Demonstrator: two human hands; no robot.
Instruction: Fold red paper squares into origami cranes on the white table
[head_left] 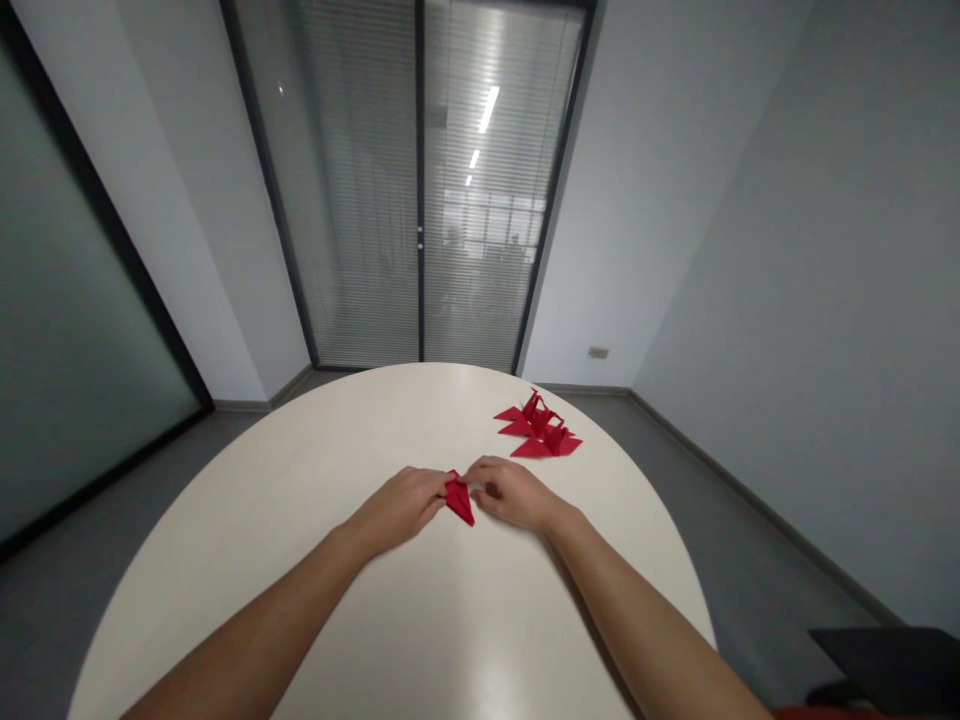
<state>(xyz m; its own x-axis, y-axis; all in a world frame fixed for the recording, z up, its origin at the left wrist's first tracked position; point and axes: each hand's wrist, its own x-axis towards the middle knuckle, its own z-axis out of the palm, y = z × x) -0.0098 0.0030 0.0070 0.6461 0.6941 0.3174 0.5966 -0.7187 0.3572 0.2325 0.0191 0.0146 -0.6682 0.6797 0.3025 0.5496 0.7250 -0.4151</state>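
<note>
A small piece of folded red paper [459,500], narrowing to a point toward me, is between my hands just above or on the table. My left hand [405,503] pinches its left edge, thumb and fingers pressed together. From the other side, my right hand [514,492] has curled fingers at the paper's upper right edge; the fingertips meet the paper there. Beyond my right hand stand several red origami cranes [541,432], grouped close together with wings spread.
The round white table [315,600] has its curved edge on the left, far and right sides. Glass doors with blinds [360,200] are behind it. A black chair part [892,660] shows at lower right, and a wall socket [598,353] sits low on the wall.
</note>
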